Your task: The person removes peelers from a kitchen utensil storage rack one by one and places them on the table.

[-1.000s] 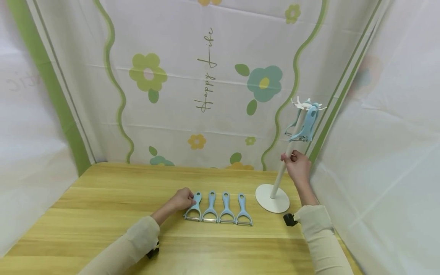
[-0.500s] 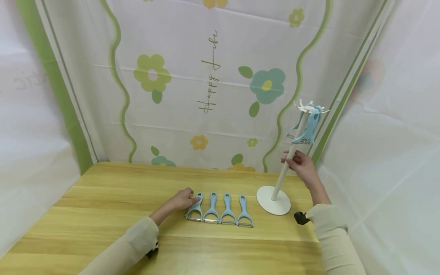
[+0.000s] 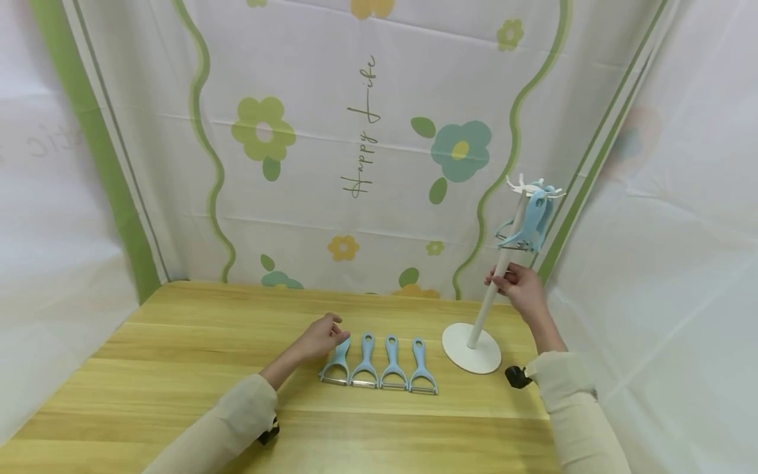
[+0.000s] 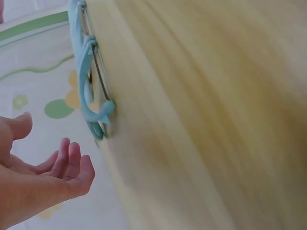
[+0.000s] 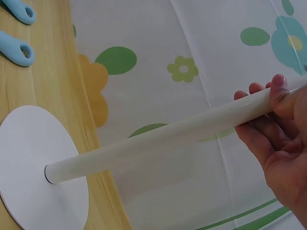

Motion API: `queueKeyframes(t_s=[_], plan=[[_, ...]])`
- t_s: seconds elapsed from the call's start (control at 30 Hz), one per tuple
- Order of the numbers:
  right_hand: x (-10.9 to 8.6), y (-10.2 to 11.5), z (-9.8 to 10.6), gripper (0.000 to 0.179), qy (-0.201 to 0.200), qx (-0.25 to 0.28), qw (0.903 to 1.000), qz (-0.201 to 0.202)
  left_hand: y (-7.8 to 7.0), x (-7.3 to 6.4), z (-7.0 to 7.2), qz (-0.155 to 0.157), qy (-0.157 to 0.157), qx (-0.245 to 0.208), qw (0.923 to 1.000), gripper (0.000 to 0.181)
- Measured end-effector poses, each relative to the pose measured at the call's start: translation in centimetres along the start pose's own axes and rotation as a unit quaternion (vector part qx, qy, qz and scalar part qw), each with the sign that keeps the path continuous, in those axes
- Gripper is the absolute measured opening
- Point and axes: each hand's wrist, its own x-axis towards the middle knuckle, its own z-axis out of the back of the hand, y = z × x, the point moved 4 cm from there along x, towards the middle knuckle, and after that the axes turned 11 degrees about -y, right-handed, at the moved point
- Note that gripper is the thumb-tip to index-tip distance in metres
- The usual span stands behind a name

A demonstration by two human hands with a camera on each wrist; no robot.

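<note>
Several light blue Y-shaped peelers lie in a row on the table. My left hand (image 3: 321,337) is over the handle of the leftmost peeler (image 3: 339,361), hiding its hole end. In the left wrist view, its thumb and loosely bent fingers (image 4: 72,165) stand apart with nothing between them, and a peeler (image 4: 86,79) shows beyond them. My right hand (image 3: 521,289) grips the white pole (image 3: 487,304) of a hook stand about halfway up, thumb on one side and fingertips (image 5: 256,88) on the other. More blue peelers (image 3: 529,220) hang from the white hooks (image 3: 533,189) at its top.
The stand's round white base (image 3: 456,349) rests on the wooden table (image 3: 195,362), right of the peeler row. A floral curtain (image 3: 308,158) rises behind the table's back edge, and pale sheets (image 3: 675,263) flank it on the sides.
My left hand has lifted its thumb and fingers off the leftmost peeler's handle. The hanging peelers have swung round at the stand's top, while my right hand has stayed at the pole.
</note>
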Motion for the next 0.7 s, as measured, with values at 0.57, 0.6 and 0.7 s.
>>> queueKeyframes(t_s=[0.57,0.6,0.7], plan=[[-1.1,0.8,-0.5,0.022,-0.144,-0.088,0.9855,0.014,-6.3,1.6,-1.3,-0.09,-0.006,-0.003,0.9959,0.04],[-1.2,0.8,-0.6,0.022,-0.157,-0.098,0.9826,0.018,-7.0,1.7,-1.4,-0.101,-0.007,-0.001,0.9949,0.039],[-1.6,1.0,-0.7,0.019,-0.193,-0.12,0.9732,0.03,-8.9,2.3,-1.8,-0.125,-0.006,0.002,0.9922,0.037]])
